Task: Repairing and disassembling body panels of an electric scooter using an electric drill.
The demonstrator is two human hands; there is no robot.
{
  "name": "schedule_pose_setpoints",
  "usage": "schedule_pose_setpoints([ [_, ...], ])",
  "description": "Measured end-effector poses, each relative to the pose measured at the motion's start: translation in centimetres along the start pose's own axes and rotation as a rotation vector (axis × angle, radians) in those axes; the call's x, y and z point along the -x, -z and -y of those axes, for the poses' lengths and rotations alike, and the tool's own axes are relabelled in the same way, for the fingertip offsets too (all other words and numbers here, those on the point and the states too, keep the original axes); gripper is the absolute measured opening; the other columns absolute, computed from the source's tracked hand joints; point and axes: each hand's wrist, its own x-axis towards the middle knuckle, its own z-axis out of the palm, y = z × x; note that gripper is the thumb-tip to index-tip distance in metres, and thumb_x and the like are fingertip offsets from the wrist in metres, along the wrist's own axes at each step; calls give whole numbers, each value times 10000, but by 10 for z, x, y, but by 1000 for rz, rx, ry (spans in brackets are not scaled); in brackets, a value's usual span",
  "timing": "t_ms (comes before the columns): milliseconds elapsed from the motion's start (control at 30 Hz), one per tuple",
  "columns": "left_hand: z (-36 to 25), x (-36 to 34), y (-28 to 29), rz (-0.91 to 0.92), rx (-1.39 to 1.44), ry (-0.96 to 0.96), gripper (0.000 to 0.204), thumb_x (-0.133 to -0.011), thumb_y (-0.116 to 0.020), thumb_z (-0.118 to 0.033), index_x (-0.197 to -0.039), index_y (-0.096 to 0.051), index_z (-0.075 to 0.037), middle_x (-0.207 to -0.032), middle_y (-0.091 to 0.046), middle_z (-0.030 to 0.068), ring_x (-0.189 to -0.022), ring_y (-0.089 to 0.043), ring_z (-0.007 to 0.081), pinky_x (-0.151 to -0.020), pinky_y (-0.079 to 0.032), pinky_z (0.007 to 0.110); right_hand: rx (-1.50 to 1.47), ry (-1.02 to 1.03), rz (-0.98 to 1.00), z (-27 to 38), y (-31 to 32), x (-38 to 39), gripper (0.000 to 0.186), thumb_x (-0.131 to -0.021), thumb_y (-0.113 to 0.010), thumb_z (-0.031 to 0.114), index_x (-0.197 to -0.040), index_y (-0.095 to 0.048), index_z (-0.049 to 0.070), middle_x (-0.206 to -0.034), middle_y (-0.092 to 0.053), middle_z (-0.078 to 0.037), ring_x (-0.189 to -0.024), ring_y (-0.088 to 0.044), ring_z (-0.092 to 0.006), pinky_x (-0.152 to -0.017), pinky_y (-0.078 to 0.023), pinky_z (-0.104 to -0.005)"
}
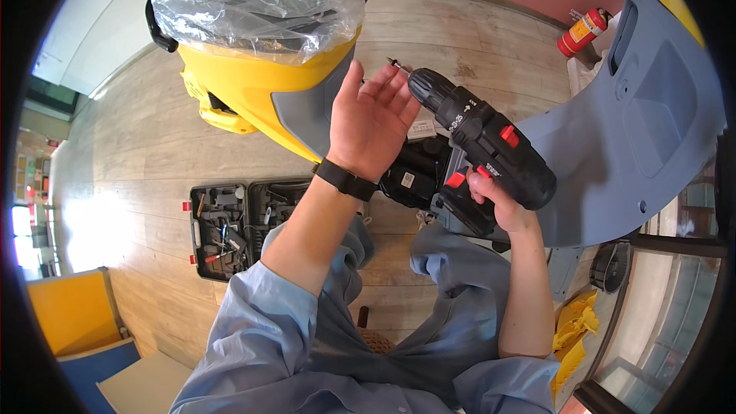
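Note:
My right hand [498, 201] is wrapped round the handle of a black cordless drill [491, 134] with red buttons. The drill tilts up and to the left, and a thin bit [403, 68] with what looks like a dark screw at its tip juts from the chuck. Beside that bit, my left hand [372, 115] is palm up with its fingers stretched out and apart, and nothing shows in the palm. A black band [346, 179] circles the left wrist. Below the drill lies a partly hidden black housing [410, 176].
A yellow and grey machine body [245, 84] under clear plastic film [261, 8] stands ahead. To the right curves a large grey panel [606, 130]. An open toolbox [218, 234] lies on the floor at left. A red fire extinguisher [583, 32] stands far right.

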Motion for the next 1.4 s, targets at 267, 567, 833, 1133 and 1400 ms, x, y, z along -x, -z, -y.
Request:
schedule_pose_setpoints([
  [267,75,39,23,-485,-478,345,218,-841,-509,-368,-850,-501,-150,-802,-527,6,-788,-535,171,-735,-368,348,75,-241,-143,20,2,-19,258,-782,-605,107,-1026,-627,26,-657,-530,10,-522,-474,-86,-506,-389,-246],
  [567,124,54,25,-448,-593,354,361,-873,-494,-290,-1072,-485,12,-945,-552,98,-883,-519,172,-795,-407,291,385,-595,2,27,7,-130,322,-760,-562,211,-1009,-635,20,-585,-482,7,-468,-430,-73,-468,-385,-230],
  [833,118,52,15,-406,-582,357,327,-875,-502,-276,-993,-515,29,-919,-587,157,-861,-568,256,-792,-439,352,765,-828,144,-1,15,-225,243,-765,-592,228,-889,-649,27,-577,-485,13,-436,-407,-67,-407,-343,-228],
  [1133,111,49,10,-328,-656,457,357,-865,-485,-345,-1014,-533,-24,-1047,-588,167,-1001,-560,331,-851,-415,428,728,-1008,226,-37,1,-262,185,-730,-632,179,-840,-610,32,-617,-516,-13,-464,-443,-80,-402,-373,-244],
  [1400,106,51,6,-369,-743,386,296,-875,-503,-276,-947,-515,11,-813,-586,133,-758,-555,222,-723,-450,331,863,-893,302,-49,-15,-260,250,-745,-597,287,-888,-630,86,-587,-468,18,-451,-403,-51,-428,-337,-205],
])
